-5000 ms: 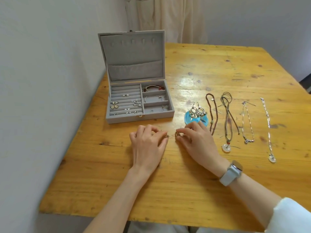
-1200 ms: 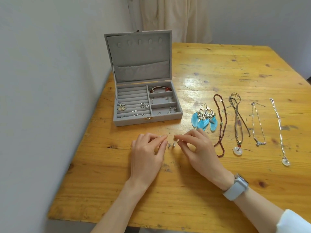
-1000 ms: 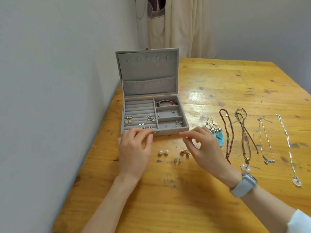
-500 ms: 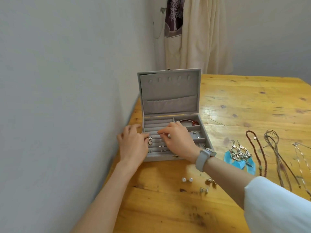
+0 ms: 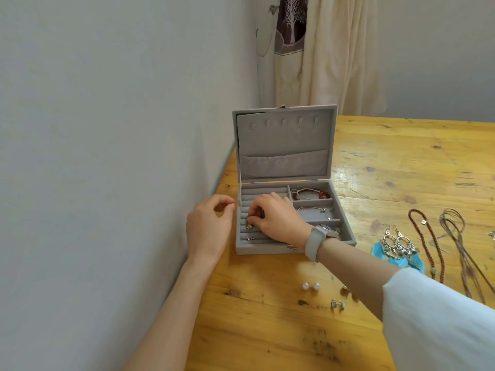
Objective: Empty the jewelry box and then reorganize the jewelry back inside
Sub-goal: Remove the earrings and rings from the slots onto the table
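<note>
Head view: jewelry box [image 5: 345, 238] open by the wall. My right hand [image 5: 276, 219] pinches at a small earring [image 5: 249, 226] in its ring rolls; left hand [image 5: 207, 231] beside the box, loosely curled, holding nothing I can see. Risk: stud slips into the groove.

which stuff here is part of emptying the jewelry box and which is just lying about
Part of the job:
jewelry box
right hand in the ring rolls
pearl studs
blue feather earrings
bead necklace
bracelet

Just there:
curtain
wall
wristwatch
</note>
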The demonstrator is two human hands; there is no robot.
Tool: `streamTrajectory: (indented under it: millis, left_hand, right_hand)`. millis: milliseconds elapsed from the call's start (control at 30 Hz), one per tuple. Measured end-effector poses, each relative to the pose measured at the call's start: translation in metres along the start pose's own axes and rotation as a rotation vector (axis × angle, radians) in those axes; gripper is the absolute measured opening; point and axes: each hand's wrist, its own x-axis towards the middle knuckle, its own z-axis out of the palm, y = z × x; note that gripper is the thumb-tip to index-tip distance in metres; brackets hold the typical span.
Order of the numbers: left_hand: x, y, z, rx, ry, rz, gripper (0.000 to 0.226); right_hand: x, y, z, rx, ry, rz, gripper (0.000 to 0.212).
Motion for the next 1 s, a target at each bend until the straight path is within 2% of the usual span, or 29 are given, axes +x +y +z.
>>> streamTrajectory:
  millis: [133,200,300,367,467,533,600,700,1000]
  left_hand:
    - [-0.005,0.006,-0.010,-0.065,-0.062,-0.032,0.010]
    - [-0.013,0.012,-0.019,-0.179,-0.125,-0.078,0.012]
    - [-0.040,0.025,-0.038,-0.369,-0.333,-0.132,0.010]
    - [-0.063,0.030,-0.049,-0.402,-0.550,-0.143,0.009]
    - [-0.097,0.029,-0.059,-0.371,-0.894,-0.174,0.007]
    - [-0.114,0.027,-0.060,-0.343,-1.080,-0.188,0.008]
    - [-0.126,0.024,-0.055,-0.236,-1.171,-0.142,0.008]
    - [-0.133,0.020,-0.044,-0.066,-1.043,-0.071,0.013]
    - [-0.132,0.015,-0.022,-0.074,-0.772,-0.141,0.015]
  right_hand:
    - [-0.015,-0.008,-0.020,0.224,0.024,0.011,0.005]
    - [-0.033,-0.011,-0.035,0.306,0.074,0.015,0.003]
    - [-0.074,-0.015,-0.054,0.303,0.045,0.014,0.005]
    - [-0.105,-0.020,-0.061,0.220,-0.126,0.017,0.007]
    - [-0.145,-0.030,-0.070,0.098,-0.473,-0.012,0.013]
    - [-0.163,-0.038,-0.069,0.163,-0.708,0.011,0.013]
    - [-0.173,-0.041,-0.061,0.219,-0.845,0.028,0.010]
    - [-0.177,-0.034,-0.040,0.153,-0.791,0.049,0.003]
    - [-0.176,-0.024,-0.016,0.127,-0.334,0.149,0.005]
